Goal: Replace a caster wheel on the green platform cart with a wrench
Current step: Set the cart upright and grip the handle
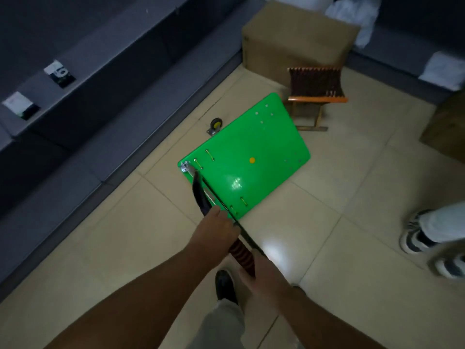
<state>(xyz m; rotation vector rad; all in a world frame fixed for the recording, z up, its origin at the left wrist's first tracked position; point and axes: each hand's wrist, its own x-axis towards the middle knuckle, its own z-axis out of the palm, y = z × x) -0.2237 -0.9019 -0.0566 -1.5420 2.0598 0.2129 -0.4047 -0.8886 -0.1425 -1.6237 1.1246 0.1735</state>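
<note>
So the green platform cart [251, 152] is lying on the tiled floor [352, 248], deck facing up, with an orange dot [252, 160] about in the middle and little clusters of bolt heads at the far and right corners. A loose caster wheel [216, 124] sits on the floor just beside the cart's left edge, up toward the far end, and it's not attached to anything. A black handle [198, 192] runs from a shiny metal fitting [186, 167] at the cart's near-left corner back toward the person. The left grip [216, 227] is wrapped tight around that handle, thumb on top. The right grip [261, 270] is closed around the lower end of a ribbed red-and-black sleeve [239, 253] on the same handle, closer to the body. Pretty blurry there, so I can't tell exactly how the fingers lie. Beyond the cart there's a small folding stool [317, 94] and a cardboard box [297, 39] behind it. Somebody else's sneakers [417, 240] are off to the right, and the person's own dark shoe [224, 283] is under the arms.
</note>
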